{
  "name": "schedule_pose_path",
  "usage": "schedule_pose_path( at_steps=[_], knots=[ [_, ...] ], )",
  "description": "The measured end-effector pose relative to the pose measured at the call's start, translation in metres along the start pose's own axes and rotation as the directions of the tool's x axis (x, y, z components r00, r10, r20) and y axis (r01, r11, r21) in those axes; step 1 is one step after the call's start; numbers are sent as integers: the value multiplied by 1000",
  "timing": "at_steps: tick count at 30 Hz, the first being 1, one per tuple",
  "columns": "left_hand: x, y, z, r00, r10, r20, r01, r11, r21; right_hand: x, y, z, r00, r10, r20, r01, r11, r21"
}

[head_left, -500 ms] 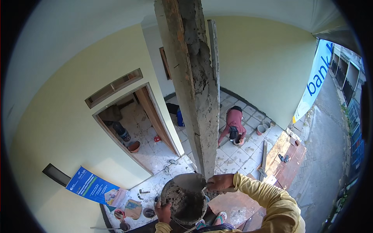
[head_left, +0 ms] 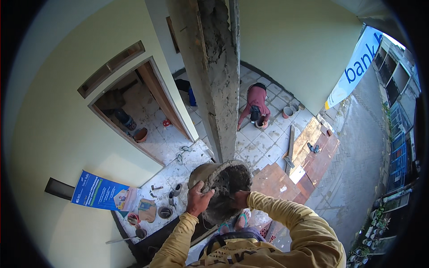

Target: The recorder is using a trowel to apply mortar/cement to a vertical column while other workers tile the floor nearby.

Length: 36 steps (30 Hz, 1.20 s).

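A bucket crusted with grey mortar is tilted just below the column, its mouth turned toward my right side. My left hand grips its near left rim, thumb and fingers closed on the edge. Wet mortar coats the inside. My right hand reaches into the mouth, its fingers closed and partly hidden; the trowel it held a moment ago is mostly out of sight in the bucket. Straight ahead rises a rough concrete column with boards along its edges.
A person in a pink shirt crouches on the tiled floor below. Wooden boards lie at the right. A doorway opens at left, above a blue banner. A paper sack and a black pail stand lower left.
The bucket has tipped to bring its mouth rightward. My right hand has moved down and left from the rim into it, and the trowel blade has dropped from view. My view has tilted downward.
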<state>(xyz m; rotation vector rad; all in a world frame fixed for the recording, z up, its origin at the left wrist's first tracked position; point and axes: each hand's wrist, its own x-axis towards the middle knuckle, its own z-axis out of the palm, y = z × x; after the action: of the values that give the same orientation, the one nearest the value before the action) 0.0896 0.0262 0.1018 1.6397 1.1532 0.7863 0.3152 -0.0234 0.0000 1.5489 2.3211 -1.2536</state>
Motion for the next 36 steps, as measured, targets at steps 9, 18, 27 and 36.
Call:
schedule_pose_path(
  at_steps=[9, 18, 27, 36],
  knots=[
    [25, 3, -6, 999, -30, -30, 23, 975, -219, -56, 8, -29, 955, -97, -281, -12, 931, -364],
    [20, 19, 8, 999, -45, 24, 45, 999, -14, -49, -19, -47, 895, 236, 380, -424, 717, 554],
    [21, 5, 32, 986, 160, 40, -161, 987, 18, -45, 33, -42, 923, -142, 357, 321, 795, -514],
    [22, 28, 34, 991, 118, 56, -118, 993, 6, -68, -25, -37, 989, -10, -144, 89, 831, 549]
  ],
)
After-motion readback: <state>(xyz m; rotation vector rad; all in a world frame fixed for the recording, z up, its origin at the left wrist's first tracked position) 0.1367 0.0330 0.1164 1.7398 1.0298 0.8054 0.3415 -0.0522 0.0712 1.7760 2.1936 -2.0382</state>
